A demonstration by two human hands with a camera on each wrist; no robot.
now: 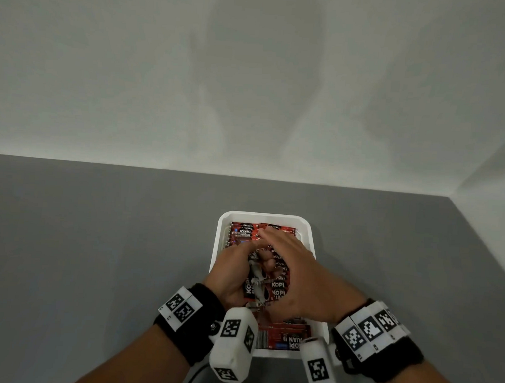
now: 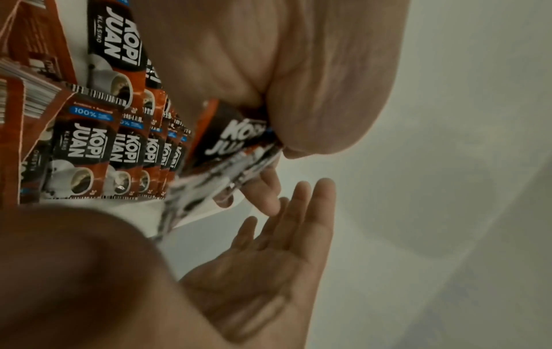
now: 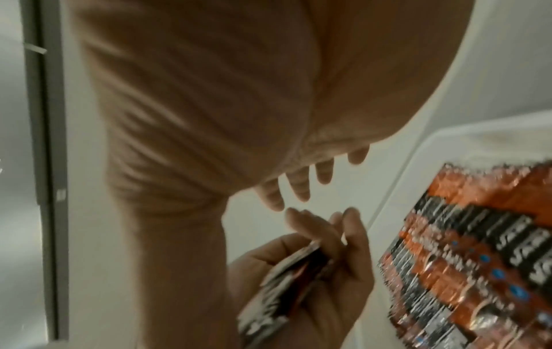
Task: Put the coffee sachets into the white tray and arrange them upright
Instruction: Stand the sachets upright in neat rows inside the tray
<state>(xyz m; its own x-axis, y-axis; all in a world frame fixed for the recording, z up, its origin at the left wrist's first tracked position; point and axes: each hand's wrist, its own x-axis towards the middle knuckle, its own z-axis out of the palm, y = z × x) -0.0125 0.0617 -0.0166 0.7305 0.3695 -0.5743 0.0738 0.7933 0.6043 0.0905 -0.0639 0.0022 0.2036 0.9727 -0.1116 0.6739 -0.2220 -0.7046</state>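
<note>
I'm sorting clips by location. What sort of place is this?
Probably a bare recording or test corner, not a kitchen: a plain grey table against blank white walls, holding only a white tray of coffee sachets.

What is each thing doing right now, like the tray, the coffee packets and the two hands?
white tray: sits flat on the grey table, nearly full of packets.
coffee sachets in the tray: packed in rows, overlapping; one at the near end lies flat.
held sachets: a small bunch, gripped above the tray.
left hand: fingers curled round the bunch.
right hand: fingers straight, held over the packets, holding nothing.
</note>
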